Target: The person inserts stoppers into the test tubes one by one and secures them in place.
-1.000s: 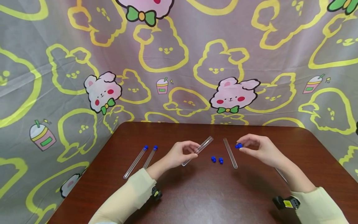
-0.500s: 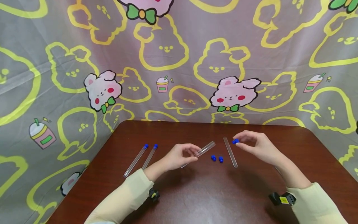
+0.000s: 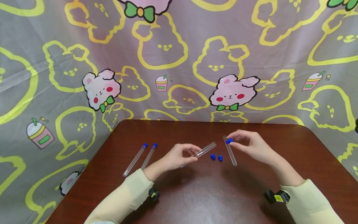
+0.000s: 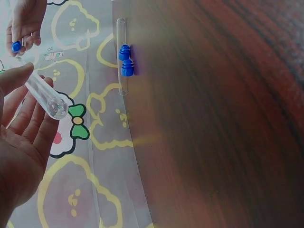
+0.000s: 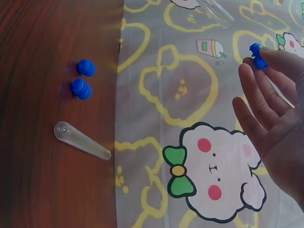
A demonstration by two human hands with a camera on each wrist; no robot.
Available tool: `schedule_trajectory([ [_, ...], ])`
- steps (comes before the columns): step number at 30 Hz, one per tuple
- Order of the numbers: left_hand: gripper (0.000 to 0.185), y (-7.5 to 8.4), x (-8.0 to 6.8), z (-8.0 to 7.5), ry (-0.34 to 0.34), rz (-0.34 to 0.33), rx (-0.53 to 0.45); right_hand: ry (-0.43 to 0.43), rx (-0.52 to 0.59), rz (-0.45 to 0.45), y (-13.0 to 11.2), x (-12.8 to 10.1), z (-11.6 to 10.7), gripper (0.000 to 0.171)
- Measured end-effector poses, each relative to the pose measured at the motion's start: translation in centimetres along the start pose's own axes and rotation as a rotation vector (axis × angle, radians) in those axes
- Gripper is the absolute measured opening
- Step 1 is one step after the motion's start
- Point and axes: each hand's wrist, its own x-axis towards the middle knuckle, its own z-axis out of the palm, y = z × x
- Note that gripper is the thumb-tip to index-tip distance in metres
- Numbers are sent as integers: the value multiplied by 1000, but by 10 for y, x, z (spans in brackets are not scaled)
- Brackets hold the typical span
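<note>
Clear tube [image 3: 206, 150], pinched in your left hand [image 3: 179, 155], pokes kinda toward two o'clock; your right hand [image 3: 254, 147] pinches a blue cap [image 3: 229, 141] at its nine.

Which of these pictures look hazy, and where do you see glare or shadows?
Head view: clearest, with a pale sheen on the table and soft shadows below the left hand and right hand; left wrist view: hazy, wood grain smeared, upper left corner washed out; right wrist view: soft, the clear tube at top faint against the patterned cloth.
</note>
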Motion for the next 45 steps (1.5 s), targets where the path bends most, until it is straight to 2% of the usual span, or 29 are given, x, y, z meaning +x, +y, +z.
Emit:
schedule_trajectory([
  [12, 32, 3, -1, 5, -36, 7, -8, -25, 32, -30, -5, 4, 13, 24],
  [20, 31, 5, 1, 6, -37, 28, -20, -49, 51, -4, -8, 6, 19, 23],
  [27, 29, 5, 1, 6, -57, 16, -4, -67, 52, -7, -9, 6, 21, 21],
  [29, 29, 16, -1, 4, -61, 13, -5, -74, 55, -3, -9, 6, 21, 20],
  [34, 30, 19, 0, 5, -61, 15, 2, -92, 67, -7, -10, 6, 20, 20],
  [37, 31, 8, 2, 7, -52, 29, 16, -97, 70, -15, -10, 6, 20, 21],
  [45, 28, 8, 4, 6, -61, 63, 65, -113, 62, 22, -8, 6, 21, 20],
])
